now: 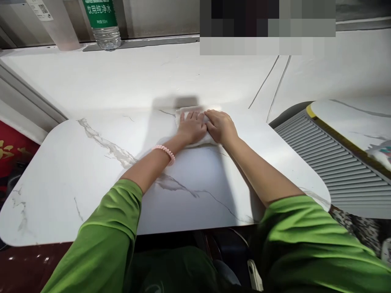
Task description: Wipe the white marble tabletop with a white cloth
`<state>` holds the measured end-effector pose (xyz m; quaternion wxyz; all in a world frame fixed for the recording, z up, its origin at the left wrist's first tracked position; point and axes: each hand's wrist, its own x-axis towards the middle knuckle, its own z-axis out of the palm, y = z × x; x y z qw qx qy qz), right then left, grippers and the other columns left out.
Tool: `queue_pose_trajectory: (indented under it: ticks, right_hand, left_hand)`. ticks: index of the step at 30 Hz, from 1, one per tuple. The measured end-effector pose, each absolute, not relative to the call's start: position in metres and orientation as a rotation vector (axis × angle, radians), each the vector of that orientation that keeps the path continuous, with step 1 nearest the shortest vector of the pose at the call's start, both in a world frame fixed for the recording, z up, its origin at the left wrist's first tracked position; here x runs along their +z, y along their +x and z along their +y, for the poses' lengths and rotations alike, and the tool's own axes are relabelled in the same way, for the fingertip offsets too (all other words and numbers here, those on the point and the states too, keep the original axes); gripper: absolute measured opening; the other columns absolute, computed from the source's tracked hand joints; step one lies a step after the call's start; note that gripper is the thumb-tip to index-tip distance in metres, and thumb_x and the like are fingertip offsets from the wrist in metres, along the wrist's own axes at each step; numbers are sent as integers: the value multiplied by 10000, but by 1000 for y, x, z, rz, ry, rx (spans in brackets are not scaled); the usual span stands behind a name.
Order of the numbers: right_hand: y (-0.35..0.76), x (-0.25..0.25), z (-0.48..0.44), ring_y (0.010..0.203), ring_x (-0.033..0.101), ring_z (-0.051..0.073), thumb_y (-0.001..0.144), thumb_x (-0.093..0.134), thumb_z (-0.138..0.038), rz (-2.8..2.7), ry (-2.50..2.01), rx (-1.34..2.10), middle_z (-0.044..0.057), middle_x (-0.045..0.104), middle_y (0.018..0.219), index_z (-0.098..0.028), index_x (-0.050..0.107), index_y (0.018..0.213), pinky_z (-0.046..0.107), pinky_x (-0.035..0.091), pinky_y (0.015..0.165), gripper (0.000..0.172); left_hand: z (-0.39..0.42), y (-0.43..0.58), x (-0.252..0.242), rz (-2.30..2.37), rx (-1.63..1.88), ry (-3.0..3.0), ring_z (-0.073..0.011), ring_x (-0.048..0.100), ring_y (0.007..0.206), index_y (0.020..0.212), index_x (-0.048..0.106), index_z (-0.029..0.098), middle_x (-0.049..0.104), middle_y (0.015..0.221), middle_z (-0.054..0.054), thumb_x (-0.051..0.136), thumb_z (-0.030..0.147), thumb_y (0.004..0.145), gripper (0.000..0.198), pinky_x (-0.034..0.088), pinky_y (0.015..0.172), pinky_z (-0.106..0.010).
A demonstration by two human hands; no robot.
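A white folded cloth [200, 143] lies near the back edge of the marble-patterned white table [195, 179]. Flat on top of it rests my left hand [193, 127], fingers stretched forward and a little apart. My right hand [222, 127] is at the cloth's right side, its fingers close together and bent over the cloth, with the thumb beside my left hand. The tips of the right fingers are partly hidden. Around my left wrist is a pink coiled band [165, 154].
Behind the table is a white wall ledge [122, 77], with a water bottle [105, 24] and a translucent container [61, 24] standing on it. Two thin cables run down at the right. A ribbed grey counter [330, 162] with a marble top adjoins the right side.
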<state>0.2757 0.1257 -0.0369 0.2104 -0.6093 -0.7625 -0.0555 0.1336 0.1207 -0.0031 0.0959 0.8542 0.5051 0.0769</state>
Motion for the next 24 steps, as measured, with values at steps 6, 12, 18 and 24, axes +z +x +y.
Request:
queue_pose_trajectory:
  ticks: [6, 12, 18, 24]
  right_hand:
    - [276, -32, 165, 1225, 571, 308, 880, 351, -184, -2142, -1667, -164, 150, 637, 1338, -139, 627, 1264, 461, 414, 1056, 475]
    - [273, -32, 158, 1318, 507, 303, 886, 343, -166, -2120, -1680, -193, 157, 591, 1404, -107, 591, 1317, 476, 374, 1092, 501]
    - [260, -33, 122, 1362, 475, 291, 914, 332, -185, -2131, -1728, -176, 172, 546, 1452, -65, 554, 1370, 475, 341, 1131, 521]
    - [235, -28, 41, 1379, 454, 301, 929, 313, -185, -2140, -1791, -242, 202, 526, 1462, 6, 518, 1391, 465, 318, 1152, 540]
  left_hand:
    - [158, 137, -2, 1551, 256, 2530, -224, 241, 1502, 1543, 315, 106, 306, 1625, -83, 245, 259, 997, 571, 108, 1248, -459]
    - [153, 134, -2, 1549, 242, 2529, -211, 203, 1517, 1553, 290, 103, 274, 1638, -83, 231, 265, 1006, 574, 90, 1251, -457]
    - [122, 121, -4, 1527, 213, 2539, -212, 187, 1525, 1556, 279, 104, 253, 1644, -96, 233, 280, 1015, 572, 83, 1250, -467]
    - [52, 97, -1, 1455, 243, 2595, -239, 235, 1511, 1536, 327, 115, 294, 1627, -115, 269, 264, 1014, 547, 116, 1244, -482]
